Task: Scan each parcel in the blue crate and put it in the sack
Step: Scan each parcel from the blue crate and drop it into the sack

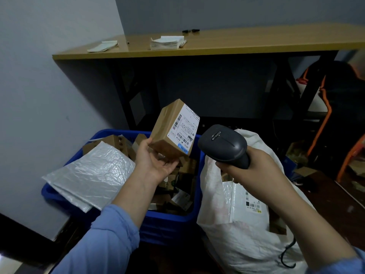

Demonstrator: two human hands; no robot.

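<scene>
My left hand (156,161) holds a small brown cardboard parcel (169,131) from below, tilted, above the blue crate (169,218). Its white shipping label with barcode faces right. My right hand (254,169) grips a dark grey handheld scanner (223,144), whose head sits just right of the label. The crate holds several brown boxes and a white bubble mailer (90,175) that overhangs its left rim. The white woven sack (246,238) stands open right of the crate, with a white labelled mailer (246,202) inside.
A wooden table (217,44) with black legs stands behind, carrying stacks of white paper (166,42). A grey wall is at left. An orange-and-black chair (339,107) and a small open box (305,171) are at right. The scanner's cable (286,254) hangs over the sack.
</scene>
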